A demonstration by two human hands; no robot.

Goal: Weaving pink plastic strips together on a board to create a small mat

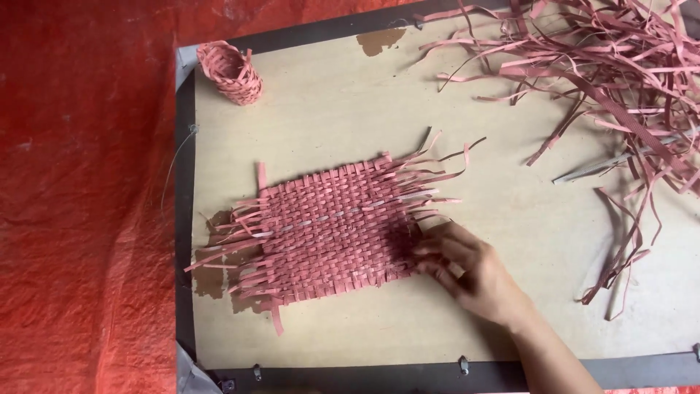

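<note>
A flat woven mat [332, 233] of pink strips lies in the middle of a pale wooden board [350, 109]. Loose strip ends stick out from its left and right sides, and one pale strip runs across its middle. My right hand [470, 270] reaches in from the lower right. Its fingers curl onto the mat's lower right edge and pinch the strips there. My left hand is out of view.
A small woven pink basket [232, 71] lies on its side at the board's far left corner. A large heap of loose pink strips [620, 66] covers the far right. The board has a dark frame [186, 219] and rests on a red sheet [80, 197].
</note>
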